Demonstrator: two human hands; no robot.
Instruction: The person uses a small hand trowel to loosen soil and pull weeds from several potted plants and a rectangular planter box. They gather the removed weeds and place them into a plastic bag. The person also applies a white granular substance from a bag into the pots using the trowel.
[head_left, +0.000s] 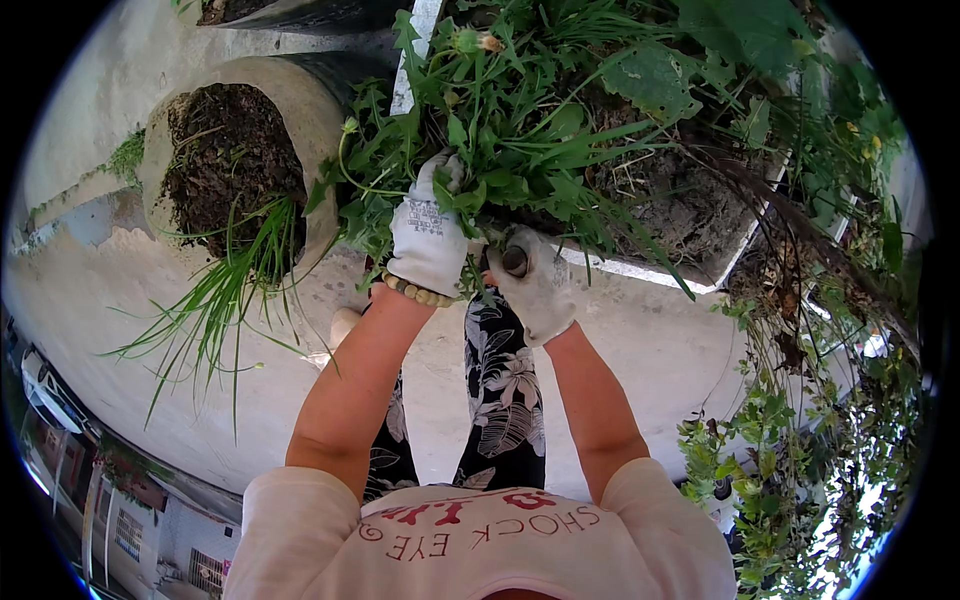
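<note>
My left hand (429, 232), in a white glove with a beaded bracelet at the wrist, reaches into the leafy green plants (510, 157) at the near left corner of a planter box; its fingers close around stems there, partly hidden by leaves. To its right, my right hand (536, 281), gloved too, is closed on a round-ended handle (515, 261), low at the box's front edge. What the handle belongs to is hidden under the leaves. Dark soil (667, 202) with dry roots shows in the right part of the box.
A round pot (319, 150) of soil with long grassy leaves (251, 251) stands at the left. The box's white rim (637, 273) runs along the front. A brown branch (810, 232) and trailing vines (765, 420) hang at the right. Pale concrete floor (637, 330) lies below.
</note>
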